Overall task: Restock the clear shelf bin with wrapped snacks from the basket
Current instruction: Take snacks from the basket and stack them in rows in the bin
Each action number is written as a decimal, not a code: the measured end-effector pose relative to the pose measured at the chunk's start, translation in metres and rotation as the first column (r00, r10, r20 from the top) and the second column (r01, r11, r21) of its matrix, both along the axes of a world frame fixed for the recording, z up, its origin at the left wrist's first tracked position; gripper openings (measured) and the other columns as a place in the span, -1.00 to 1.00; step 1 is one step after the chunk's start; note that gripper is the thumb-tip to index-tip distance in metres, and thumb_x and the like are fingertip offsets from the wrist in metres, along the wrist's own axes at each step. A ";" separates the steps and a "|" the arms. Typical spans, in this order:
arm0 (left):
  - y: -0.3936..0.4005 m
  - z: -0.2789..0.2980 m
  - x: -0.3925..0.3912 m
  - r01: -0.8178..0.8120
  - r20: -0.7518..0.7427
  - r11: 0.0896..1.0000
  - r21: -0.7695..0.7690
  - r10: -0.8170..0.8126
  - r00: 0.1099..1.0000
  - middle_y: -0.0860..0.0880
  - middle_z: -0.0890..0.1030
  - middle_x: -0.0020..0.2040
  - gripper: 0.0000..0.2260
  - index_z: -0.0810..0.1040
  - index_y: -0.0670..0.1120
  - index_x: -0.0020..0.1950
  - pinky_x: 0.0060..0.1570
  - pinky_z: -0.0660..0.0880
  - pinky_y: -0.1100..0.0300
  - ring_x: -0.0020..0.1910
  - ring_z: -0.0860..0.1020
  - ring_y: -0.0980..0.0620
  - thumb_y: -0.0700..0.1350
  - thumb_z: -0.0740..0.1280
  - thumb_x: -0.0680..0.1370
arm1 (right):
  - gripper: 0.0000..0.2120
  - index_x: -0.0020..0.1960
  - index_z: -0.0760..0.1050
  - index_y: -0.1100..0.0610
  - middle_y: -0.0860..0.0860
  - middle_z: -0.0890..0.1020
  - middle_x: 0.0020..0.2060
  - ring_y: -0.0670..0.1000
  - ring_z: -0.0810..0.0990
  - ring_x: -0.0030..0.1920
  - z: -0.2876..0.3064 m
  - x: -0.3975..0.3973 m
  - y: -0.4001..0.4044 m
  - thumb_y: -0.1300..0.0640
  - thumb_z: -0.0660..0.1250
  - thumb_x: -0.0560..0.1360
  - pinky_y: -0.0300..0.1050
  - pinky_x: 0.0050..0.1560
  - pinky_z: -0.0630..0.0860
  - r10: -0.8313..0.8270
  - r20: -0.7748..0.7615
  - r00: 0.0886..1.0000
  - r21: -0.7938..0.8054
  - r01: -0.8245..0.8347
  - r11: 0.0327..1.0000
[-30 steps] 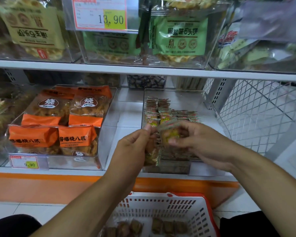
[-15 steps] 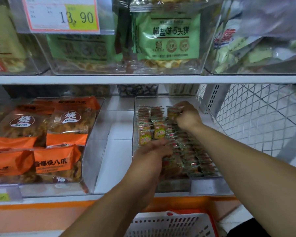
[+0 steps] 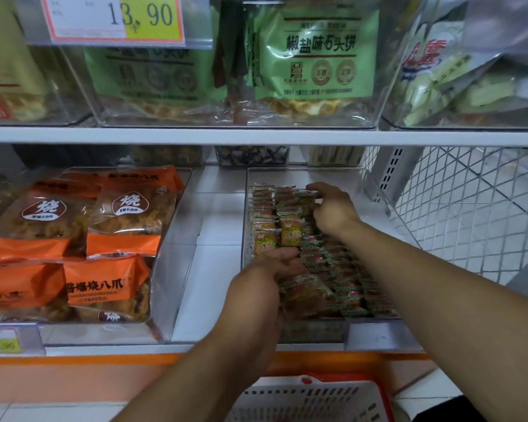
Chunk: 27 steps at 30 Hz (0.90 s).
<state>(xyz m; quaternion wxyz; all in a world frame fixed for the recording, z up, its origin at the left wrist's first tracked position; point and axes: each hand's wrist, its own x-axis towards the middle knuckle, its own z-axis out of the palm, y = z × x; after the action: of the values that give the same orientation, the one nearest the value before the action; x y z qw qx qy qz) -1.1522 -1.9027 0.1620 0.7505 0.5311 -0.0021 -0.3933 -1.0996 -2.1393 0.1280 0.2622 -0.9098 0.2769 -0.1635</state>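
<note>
Left hand and right hand apart, each gripping wrapped snacks in clear bin; price tag reads 13.90.

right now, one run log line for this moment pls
left hand: holds wrapped snacks | right hand: sets small wrapped snacks in clear plastic shelf bin | white basket: below

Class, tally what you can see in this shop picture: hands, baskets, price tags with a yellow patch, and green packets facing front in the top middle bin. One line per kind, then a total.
hands: 2 (left hand, right hand)
basket: 1
yellow-patched price tags: 2
front-facing green packets: 2
Total: 7
</note>
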 end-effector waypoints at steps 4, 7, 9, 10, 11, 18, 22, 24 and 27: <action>0.013 0.000 0.000 -0.032 0.068 0.996 -0.084 0.038 0.997 -0.14 0.74 0.04 -0.74 0.74 -0.07 -0.02 0.10 0.62 -0.27 0.08 0.70 -0.20 -0.35 0.32 0.57 | -0.51 0.45 0.40 0.00 0.10 0.44 0.36 0.14 0.54 0.20 0.020 -0.012 0.005 0.28 0.33 0.57 -0.28 -0.09 0.46 -0.037 0.079 0.996 0.048 0.033 0.998; 0.022 0.003 -0.001 -0.034 0.147 0.984 -0.176 0.060 0.987 -0.17 0.70 0.15 -0.69 0.63 -0.12 0.21 0.13 0.60 -0.30 0.07 0.71 -0.18 -0.41 0.31 0.56 | -0.80 0.20 0.53 0.03 0.00 0.60 0.05 0.07 0.63 -0.03 0.047 -0.035 0.025 0.11 0.39 0.58 -0.30 -0.28 0.49 -0.026 0.211 0.977 0.115 0.002 0.993; 0.028 0.005 -0.002 -0.031 0.223 0.977 -0.210 0.079 0.972 -0.11 0.69 0.19 -0.62 0.58 -0.10 0.26 0.14 0.60 -0.27 0.08 0.71 -0.14 -0.37 0.38 0.48 | -0.75 0.09 0.58 0.08 0.02 0.66 -0.14 0.01 0.66 -0.22 0.063 -0.062 0.046 -0.08 0.41 0.55 -0.13 -0.32 0.58 0.099 0.200 0.975 0.401 -0.173 0.899; 0.031 0.006 -0.003 -0.027 0.248 0.974 -0.223 0.083 0.965 -0.08 0.68 0.20 -0.56 0.57 -0.08 0.28 0.11 0.63 -0.22 0.08 0.71 -0.13 -0.32 0.43 0.42 | -0.68 0.06 0.60 0.06 0.04 0.67 -0.16 -0.01 0.65 -0.25 0.069 -0.077 0.058 -0.18 0.41 0.52 -0.12 -0.34 0.57 0.191 0.178 0.965 0.549 -0.258 0.795; 0.034 0.007 -0.004 -0.020 0.266 0.973 -0.230 0.083 0.960 -0.05 0.68 0.21 -0.51 0.56 -0.05 0.28 0.07 0.65 -0.15 0.07 0.71 -0.12 -0.26 0.47 0.36 | -0.61 0.03 0.62 0.04 0.06 0.68 -0.14 -0.02 0.66 -0.21 0.074 -0.091 0.070 -0.27 0.41 0.47 -0.13 -0.29 0.55 0.269 0.152 0.951 0.641 -0.302 0.706; 0.046 0.005 -0.011 -0.014 0.367 0.985 -0.173 0.077 0.927 0.00 0.69 0.21 -0.44 0.60 0.04 0.24 0.01 0.63 0.12 0.17 0.68 -0.08 -0.14 0.66 0.29 | -0.71 0.18 0.57 0.26 0.20 0.71 -0.10 -0.02 0.66 -0.23 0.087 -0.137 0.110 0.17 0.43 0.50 -0.15 -0.28 0.60 0.305 0.260 0.916 0.821 -0.376 0.430; 0.049 0.005 -0.015 -0.057 0.095 0.964 -0.258 0.084 0.992 -0.20 0.72 0.10 -0.55 0.58 -0.13 0.31 -0.08 0.65 0.20 0.07 0.71 -0.11 -0.25 0.45 0.41 | -0.71 0.12 0.54 0.25 0.11 0.73 -0.17 0.01 0.67 -0.25 0.091 -0.145 0.115 0.15 0.46 0.45 -0.06 -0.30 0.64 0.195 0.287 0.938 0.785 -0.347 0.514; 0.051 0.005 -0.015 -0.098 0.034 0.966 -0.240 0.109 0.993 -0.22 0.73 0.06 -0.63 0.60 -0.14 0.29 -0.13 0.66 0.18 0.02 0.73 -0.13 -0.32 0.36 0.49 | -0.68 0.07 0.54 0.16 0.04 0.75 -0.14 0.04 0.68 -0.20 0.093 -0.147 0.116 0.07 0.51 0.38 -0.09 -0.32 0.60 0.140 0.345 0.928 0.682 -0.350 0.642; 0.054 0.006 -0.016 -0.104 0.023 0.963 -0.250 0.114 0.993 -0.24 0.73 0.05 -0.69 0.64 -0.08 0.24 -0.17 0.68 0.12 0.01 0.72 -0.19 -0.31 0.34 0.53 | -0.71 -0.02 0.61 -0.06 -0.14 0.74 -0.07 -0.08 0.72 -0.09 0.091 -0.150 0.123 0.04 0.59 0.30 -0.20 -0.20 0.63 0.137 0.523 0.842 0.343 -0.354 0.870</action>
<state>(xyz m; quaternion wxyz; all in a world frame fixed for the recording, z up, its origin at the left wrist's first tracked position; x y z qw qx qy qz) -1.1680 -1.8488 0.1683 0.8314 0.4395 -0.0361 -0.3381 -1.2491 -2.0163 0.2188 0.5341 -0.7886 0.1096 -0.2843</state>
